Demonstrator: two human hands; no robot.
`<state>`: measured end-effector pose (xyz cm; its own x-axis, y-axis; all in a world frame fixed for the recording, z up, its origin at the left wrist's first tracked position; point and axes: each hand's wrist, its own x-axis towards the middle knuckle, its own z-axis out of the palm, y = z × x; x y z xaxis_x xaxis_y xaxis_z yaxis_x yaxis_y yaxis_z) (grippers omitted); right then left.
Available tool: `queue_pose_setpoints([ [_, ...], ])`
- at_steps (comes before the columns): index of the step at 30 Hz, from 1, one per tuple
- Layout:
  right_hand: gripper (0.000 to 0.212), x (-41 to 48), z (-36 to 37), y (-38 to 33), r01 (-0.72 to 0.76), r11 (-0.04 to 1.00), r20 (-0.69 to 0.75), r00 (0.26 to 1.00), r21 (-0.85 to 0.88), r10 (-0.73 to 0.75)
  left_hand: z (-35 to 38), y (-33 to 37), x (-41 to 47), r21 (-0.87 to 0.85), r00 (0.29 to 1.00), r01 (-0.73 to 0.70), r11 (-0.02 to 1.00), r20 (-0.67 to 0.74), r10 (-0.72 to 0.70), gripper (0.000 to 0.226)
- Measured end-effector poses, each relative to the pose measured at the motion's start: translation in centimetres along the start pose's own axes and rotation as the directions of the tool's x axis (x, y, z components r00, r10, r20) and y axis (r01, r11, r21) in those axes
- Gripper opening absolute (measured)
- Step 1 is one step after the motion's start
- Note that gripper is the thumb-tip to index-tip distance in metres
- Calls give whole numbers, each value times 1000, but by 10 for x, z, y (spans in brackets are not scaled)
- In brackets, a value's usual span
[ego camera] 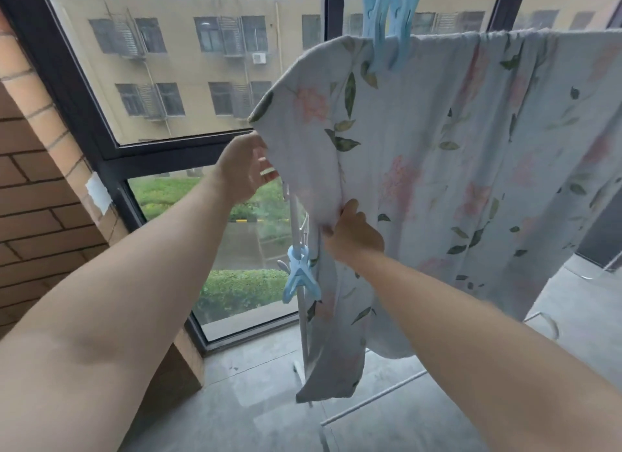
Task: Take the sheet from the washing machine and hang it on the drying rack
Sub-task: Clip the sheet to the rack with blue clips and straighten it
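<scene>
A pale blue sheet [437, 142] printed with pink flowers and green leaves hangs over the top bar of the white drying rack [303, 323]. A large blue clip [387, 31] pins it at the top. My left hand [244, 170] holds the sheet's left edge at about window-sill height, fingers curled round the fabric. Lower down, my right hand [353, 234] pinches a fold of the same edge near the rack's upright pole. The sheet's loose left corner dangles almost to the floor.
A second blue clip [299, 278] is clamped on the rack's pole. A tall dark-framed window [111, 148] stands right behind the rack. A brick wall [40, 189] runs on the left. The rack's white foot bar [373, 397] lies on the grey floor.
</scene>
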<state>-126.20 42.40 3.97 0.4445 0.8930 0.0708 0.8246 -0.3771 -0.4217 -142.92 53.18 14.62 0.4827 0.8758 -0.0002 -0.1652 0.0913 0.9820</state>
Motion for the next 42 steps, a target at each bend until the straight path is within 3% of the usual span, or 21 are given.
queue_pose_setpoints([
  [4,68,0,-1,-8,-44,999,-93,995,-8,43,-3,2,17,47,995,-100,994,24,99,22],
  [8,80,-4,4,-18,-52,998,-19,998,-26,52,-3,6,24,-31,989,-147,989,-25,146,27],
  [12,49,-1,7,-22,-76,994,11,997,84,75,-13,8,34,-16,975,-188,982,-122,185,10],
  [14,32,-1,5,-21,-95,991,-14,995,91,97,-20,5,35,121,955,-249,961,-137,265,15],
  [17,22,-1,1,-20,-141,982,-94,984,124,153,-28,-4,35,438,904,-315,842,-132,407,18],
  [19,28,2,-2,-22,-160,979,-187,965,129,182,-31,-4,34,460,882,-324,827,-170,440,19],
  [22,43,2,-8,-28,-145,977,-276,943,156,184,-31,-1,30,305,882,-359,882,-197,427,31],
  [25,45,-3,-12,-32,-48,989,-311,946,139,90,-35,-6,28,159,873,-369,916,-278,401,34],
  [28,47,-9,-14,-37,39,995,-345,939,94,-4,-38,-18,30,-1,892,-295,956,-358,275,33],
  [31,45,-11,-14,-41,140,989,-379,918,43,-113,-36,-31,27,-94,919,-223,970,-352,177,28],
  [38,50,-18,-10,-57,324,943,-343,879,-78,-330,-37,-50,17,-134,932,-132,982,-354,77,30],
  [42,49,-20,-9,-61,335,940,-340,878,-62,-336,-37,-40,8,-99,929,-78,992,-368,36,20],
])
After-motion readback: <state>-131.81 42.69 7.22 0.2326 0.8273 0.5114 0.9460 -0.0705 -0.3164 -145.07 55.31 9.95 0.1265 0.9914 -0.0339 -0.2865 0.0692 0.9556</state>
